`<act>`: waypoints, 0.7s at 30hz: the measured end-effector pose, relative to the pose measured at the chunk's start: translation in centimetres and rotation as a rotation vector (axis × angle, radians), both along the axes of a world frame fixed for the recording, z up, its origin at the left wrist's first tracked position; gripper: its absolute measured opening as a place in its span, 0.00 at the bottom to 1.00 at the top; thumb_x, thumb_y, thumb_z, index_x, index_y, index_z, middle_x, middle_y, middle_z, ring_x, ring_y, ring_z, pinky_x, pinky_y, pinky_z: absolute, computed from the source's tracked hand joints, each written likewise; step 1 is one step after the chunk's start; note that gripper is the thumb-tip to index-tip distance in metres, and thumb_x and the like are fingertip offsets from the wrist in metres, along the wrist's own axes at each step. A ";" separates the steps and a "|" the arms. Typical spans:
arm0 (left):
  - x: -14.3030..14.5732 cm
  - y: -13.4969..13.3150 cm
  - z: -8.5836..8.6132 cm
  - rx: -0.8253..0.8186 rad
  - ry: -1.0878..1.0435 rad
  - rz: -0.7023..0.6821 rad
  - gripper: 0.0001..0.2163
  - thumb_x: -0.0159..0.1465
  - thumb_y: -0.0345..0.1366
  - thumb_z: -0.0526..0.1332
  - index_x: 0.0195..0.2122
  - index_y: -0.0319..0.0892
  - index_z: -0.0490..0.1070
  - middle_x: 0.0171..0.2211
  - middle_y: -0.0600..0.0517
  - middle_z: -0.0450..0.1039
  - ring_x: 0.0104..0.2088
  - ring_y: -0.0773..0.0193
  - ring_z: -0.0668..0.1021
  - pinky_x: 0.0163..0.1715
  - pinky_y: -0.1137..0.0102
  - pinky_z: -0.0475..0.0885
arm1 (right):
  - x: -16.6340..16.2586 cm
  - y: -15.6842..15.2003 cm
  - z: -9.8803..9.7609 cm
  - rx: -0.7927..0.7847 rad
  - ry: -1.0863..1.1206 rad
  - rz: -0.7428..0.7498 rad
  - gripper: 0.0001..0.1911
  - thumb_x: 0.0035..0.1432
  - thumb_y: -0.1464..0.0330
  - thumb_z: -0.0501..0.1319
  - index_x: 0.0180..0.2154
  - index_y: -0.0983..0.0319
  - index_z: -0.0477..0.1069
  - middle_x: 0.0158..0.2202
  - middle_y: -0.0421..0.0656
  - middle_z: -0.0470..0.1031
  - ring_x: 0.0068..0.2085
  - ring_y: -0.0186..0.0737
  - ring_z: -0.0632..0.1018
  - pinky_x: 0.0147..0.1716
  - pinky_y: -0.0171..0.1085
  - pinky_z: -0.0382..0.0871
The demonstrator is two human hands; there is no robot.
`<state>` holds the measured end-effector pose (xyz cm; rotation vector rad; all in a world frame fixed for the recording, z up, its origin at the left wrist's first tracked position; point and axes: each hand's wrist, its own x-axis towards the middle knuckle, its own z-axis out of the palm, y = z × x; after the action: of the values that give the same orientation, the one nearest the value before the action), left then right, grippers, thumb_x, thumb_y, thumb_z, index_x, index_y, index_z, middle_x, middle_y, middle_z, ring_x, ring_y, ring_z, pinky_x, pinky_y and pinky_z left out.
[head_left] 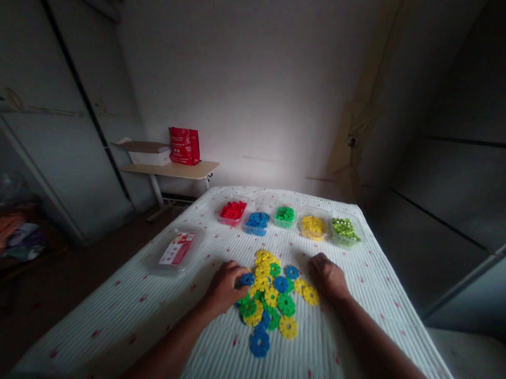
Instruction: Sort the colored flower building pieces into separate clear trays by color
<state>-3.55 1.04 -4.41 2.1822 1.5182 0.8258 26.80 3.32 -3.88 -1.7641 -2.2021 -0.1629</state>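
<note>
A heap of flat flower-shaped plastic discs [271, 296] in yellow, blue and green lies on the white cloth-covered table [345, 348] in front of me. My left hand [225, 285] rests at the heap's left edge, fingers curled, pinching a blue disc [246, 279]. At the heap's right edge my right hand [327, 277] lies knuckles up, fingers curled down against the cloth beside a yellow disc [310, 294]; what is under them is hidden.
Along the table's far side stand clear tubs of sorted discs: red [232, 211], blue [257, 221], green [285, 215], yellow [313, 226], lime [345, 229]. A lid with a red label [176, 250] lies left. A side table with a red bag [184, 145] stands beyond.
</note>
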 end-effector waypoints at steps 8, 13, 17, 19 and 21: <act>0.8 0.6 2.2 0.050 -0.010 0.011 0.13 0.48 0.31 0.63 0.36 0.40 0.73 0.34 0.50 0.73 0.38 0.62 0.73 0.41 0.69 0.68 | 0.2 0.4 -0.6 -0.016 0.002 -0.015 0.12 0.60 0.68 0.48 0.31 0.61 0.69 0.34 0.42 0.70 0.31 0.31 0.72 0.27 0.30 0.55; 5.9 1.8 4.1 0.125 0.102 -0.110 0.14 0.48 0.37 0.65 0.37 0.43 0.74 0.37 0.50 0.74 0.40 0.60 0.73 0.43 0.68 0.67 | -0.1 0.0 0.4 -0.049 -0.006 -0.020 0.11 0.59 0.69 0.48 0.31 0.62 0.69 0.35 0.43 0.70 0.32 0.31 0.72 0.28 0.30 0.56; 10.3 2.9 3.5 0.124 0.241 -0.160 0.12 0.50 0.39 0.63 0.36 0.43 0.75 0.35 0.49 0.75 0.39 0.59 0.74 0.42 0.67 0.67 | -0.4 -0.2 0.9 -0.081 -0.018 -0.034 0.12 0.59 0.70 0.48 0.32 0.62 0.69 0.35 0.43 0.70 0.32 0.31 0.72 0.29 0.29 0.57; 11.7 3.4 2.7 0.118 0.292 -0.164 0.11 0.51 0.38 0.61 0.35 0.42 0.75 0.35 0.48 0.76 0.39 0.58 0.74 0.41 0.67 0.67 | -0.4 -0.2 0.8 -0.074 -0.016 -0.049 0.13 0.60 0.69 0.48 0.32 0.61 0.69 0.35 0.43 0.70 0.32 0.31 0.72 0.28 0.30 0.56; 12.4 3.7 2.1 0.116 0.326 -0.173 0.11 0.51 0.36 0.61 0.35 0.42 0.75 0.34 0.47 0.76 0.39 0.58 0.74 0.41 0.67 0.67 | -0.3 -0.1 0.4 -0.058 -0.018 -0.051 0.13 0.61 0.68 0.47 0.32 0.61 0.69 0.35 0.42 0.70 0.31 0.31 0.72 0.27 0.30 0.56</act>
<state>8.83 4.75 -2.31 2.5922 1.4227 0.5334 26.52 3.25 -3.44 -1.8576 -2.1967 -0.1281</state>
